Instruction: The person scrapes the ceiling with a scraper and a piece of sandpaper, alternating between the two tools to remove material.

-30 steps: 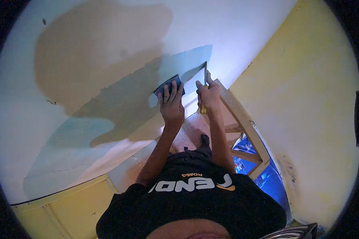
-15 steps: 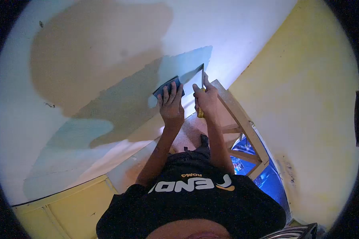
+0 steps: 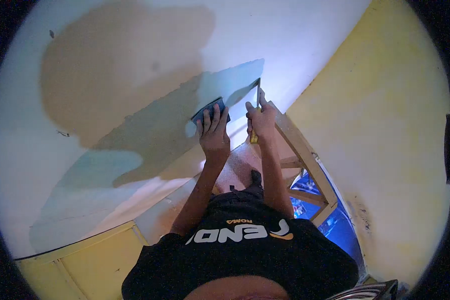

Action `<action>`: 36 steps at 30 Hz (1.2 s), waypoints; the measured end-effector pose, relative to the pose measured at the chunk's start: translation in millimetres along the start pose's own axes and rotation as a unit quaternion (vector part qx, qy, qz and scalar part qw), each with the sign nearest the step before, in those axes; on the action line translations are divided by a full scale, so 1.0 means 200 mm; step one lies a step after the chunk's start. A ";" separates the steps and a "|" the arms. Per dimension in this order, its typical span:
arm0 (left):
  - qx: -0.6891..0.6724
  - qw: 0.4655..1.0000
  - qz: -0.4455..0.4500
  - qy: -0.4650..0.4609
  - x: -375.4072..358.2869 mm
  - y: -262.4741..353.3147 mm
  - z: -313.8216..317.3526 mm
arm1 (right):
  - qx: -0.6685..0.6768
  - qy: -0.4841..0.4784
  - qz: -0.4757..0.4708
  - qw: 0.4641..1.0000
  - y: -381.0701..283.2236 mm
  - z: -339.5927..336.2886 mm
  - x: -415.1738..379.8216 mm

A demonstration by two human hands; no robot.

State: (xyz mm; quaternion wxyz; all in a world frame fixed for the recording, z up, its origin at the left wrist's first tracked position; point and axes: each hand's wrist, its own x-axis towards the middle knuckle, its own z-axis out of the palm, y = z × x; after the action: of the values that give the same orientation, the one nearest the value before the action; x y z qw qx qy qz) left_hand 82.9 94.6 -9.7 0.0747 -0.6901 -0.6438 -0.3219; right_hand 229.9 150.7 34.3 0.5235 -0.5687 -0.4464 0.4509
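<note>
My left hand [image 3: 215, 134] has its fingers laid over a dark flat rectangular pad or blade [image 3: 208, 109], close against the wall. To its right, my right hand [image 3: 261, 121] grips the yellow handle [image 3: 254, 137] of a scraper or putty knife, its thin blade [image 3: 258, 92] pointing up, with the edge at the wall. A forefinger lies along that blade. Around both tools a bluish-grey patch [image 3: 180, 107] covers part of the whitish wall [image 3: 265, 30].
A wooden frame with rungs [image 3: 312, 167] stands right of my right arm, with a blue sheet [image 3: 342, 227] beneath. A yellowish wall [image 3: 385, 125] rises at the right. Yellow panels [image 3: 97, 260] lie at lower left, and coiled tubing [image 3: 375, 291] at the bottom right.
My right hand and its scraper have shifted slightly right, and the blade leans a little more to the right. My left hand stays nearly in place.
</note>
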 end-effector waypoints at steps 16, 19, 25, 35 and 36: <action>-0.004 1.000 0.002 0.007 -0.01 -0.02 0.01 | -0.021 0.024 0.060 0.998 -0.07 0.01 -0.01; 0.007 1.000 0.002 0.004 -0.01 0.00 0.01 | -0.033 -0.011 0.007 0.999 -0.05 0.01 -0.04; -0.001 1.000 0.005 0.012 0.00 -0.01 0.02 | -0.074 0.008 -0.028 0.997 -0.07 0.00 -0.02; -0.010 0.999 -0.004 0.031 -0.02 -0.02 0.07 | -0.117 0.028 0.046 0.992 -0.05 0.00 0.02; -0.006 0.999 -0.003 0.032 -0.02 -0.03 0.07 | -0.118 0.020 0.026 0.993 -0.04 0.00 0.01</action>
State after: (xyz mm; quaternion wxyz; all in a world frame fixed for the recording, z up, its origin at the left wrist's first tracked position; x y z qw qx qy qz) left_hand 83.1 99.5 -24.9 0.0903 -0.6781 -0.6411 -0.3479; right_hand 230.0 153.5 42.0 0.4498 -0.6463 -0.4712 0.3974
